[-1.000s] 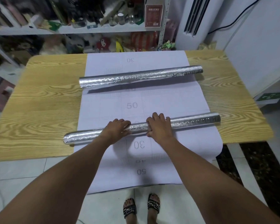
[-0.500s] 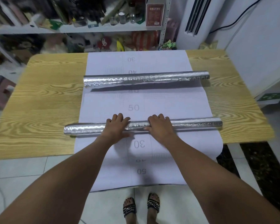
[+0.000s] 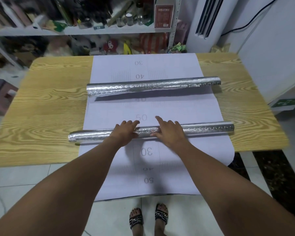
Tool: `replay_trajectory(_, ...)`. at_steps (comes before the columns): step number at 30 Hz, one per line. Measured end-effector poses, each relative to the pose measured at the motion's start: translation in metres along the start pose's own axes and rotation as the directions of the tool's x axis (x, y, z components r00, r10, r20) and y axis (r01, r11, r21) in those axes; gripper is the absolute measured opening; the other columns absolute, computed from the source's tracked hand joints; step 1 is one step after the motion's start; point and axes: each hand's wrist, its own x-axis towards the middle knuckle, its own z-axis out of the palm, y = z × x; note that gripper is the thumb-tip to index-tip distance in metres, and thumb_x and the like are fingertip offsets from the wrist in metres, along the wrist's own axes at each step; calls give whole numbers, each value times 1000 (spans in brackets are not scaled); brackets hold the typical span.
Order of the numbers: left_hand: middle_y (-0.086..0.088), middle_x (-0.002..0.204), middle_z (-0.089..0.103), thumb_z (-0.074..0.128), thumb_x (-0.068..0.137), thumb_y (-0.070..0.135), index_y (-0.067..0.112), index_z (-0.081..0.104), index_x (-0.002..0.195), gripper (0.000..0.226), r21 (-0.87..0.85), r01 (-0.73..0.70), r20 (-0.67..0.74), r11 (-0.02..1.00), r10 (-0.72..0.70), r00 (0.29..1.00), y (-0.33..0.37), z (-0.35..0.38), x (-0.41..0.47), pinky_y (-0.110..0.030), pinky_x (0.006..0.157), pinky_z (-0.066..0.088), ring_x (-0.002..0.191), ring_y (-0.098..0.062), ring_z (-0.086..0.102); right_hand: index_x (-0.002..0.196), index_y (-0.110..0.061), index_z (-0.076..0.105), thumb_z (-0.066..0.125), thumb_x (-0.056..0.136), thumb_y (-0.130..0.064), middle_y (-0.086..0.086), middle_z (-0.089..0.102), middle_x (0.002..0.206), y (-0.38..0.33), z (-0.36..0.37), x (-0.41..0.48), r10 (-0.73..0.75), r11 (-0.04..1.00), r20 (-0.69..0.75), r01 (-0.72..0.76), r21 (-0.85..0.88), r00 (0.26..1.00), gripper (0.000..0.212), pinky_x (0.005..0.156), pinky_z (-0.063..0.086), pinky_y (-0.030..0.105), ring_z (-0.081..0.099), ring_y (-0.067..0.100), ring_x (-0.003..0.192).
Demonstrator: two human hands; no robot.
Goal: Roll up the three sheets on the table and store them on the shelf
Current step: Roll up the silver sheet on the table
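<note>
The flat sheet [image 3: 160,108] lies lengthwise across the middle of the tabletop [image 3: 49,108], printed face up with the numerals 30, 40 and 50 showing; its near end hangs over the tabletop edge toward the person. Two silver rolls lie crosswise on this sheet, well apart from each other. The near roll [image 3: 204,129] crosses the sheet's near half, and both of its ends project past the sheet's side edges onto bare wood. The far roll [image 3: 152,86] crosses the sheet's far half; its left end sits about level with the sheet's left edge and its right end projects past the right edge. Both hands rest palm down on top of the near roll, side by side above the sheet's centre line and apart from each other, with a short length of roll showing between them. The left hand [image 3: 124,133] lies flat, fingers straight and reaching over the roll onto the sheet beyond. The right hand [image 3: 169,133] is likewise flat, fingers extended past the roll, thumb against the roll's near side. Neither hand wraps round the roll. The shelf [image 3: 75,31] stands beyond the sheet's far end, crowded with goods.
</note>
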Motion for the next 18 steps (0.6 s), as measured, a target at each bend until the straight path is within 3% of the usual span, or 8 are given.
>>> replay_trajectory(4, -5, 129, 56, 43, 98, 36, 23, 42, 129, 34, 48, 18, -22, 999, -17, 1000, -1, -3, 1, -42, 93, 33, 116, -30, 43, 123, -20, 49, 61, 78, -61, -1, 52, 127, 3, 4, -3, -57, 992, -43, 52, -119, 997, 62, 96, 34, 39, 45, 22, 118)
replay_trajectory(7, -6, 124, 57, 37, 100, 36, 23, 45, 128, 32, 100, 28, -15, 995, -26, 1000, 0, -2, 0, -42, 93, 32, 114, -30, 43, 123, -21, 53, 60, 82, -56, -1, 45, 129, 4, 2, -1, -59, 988, -66, 49, -150, 996, 54, 93, 35, 35, 40, 23, 117)
replay_trajectory(10, -10, 127, 49, 35, 99, 38, 21, 41, 133, 38, 110, 37, -20, 993, -35, 999, 0, 1, -1, -43, 94, 34, 115, -32, 43, 132, -21, 46, 60, 84, -53, 0, 47, 130, 3, -1, 3, -61, 989, -28, 57, -137, 998, 59, 93, 36, 35, 39, 22, 121)
replay_trajectory(14, -11, 131, 39, 50, 90, 49, 19, 30, 140, 62, 48, 16, -46, 999, -14, 999, -1, 3, -3, -45, 95, 37, 116, -33, 45, 136, -18, 39, 65, 82, -49, 2, 53, 129, 1, -4, 6, -29, 998, -29, 27, -60, 999, 68, 94, 38, 36, 43, 22, 121)
replay_trajectory(18, -10, 124, 38, 66, 82, 43, 18, 35, 134, 65, 66, 3, -36, 998, 0, 999, -1, 5, -6, -45, 96, 36, 111, -32, 47, 124, -13, 46, 62, 84, -50, 4, 62, 115, 0, -6, 5, -27, 997, -67, 22, -71, 997, 56, 88, 40, 36, 50, 23, 112)
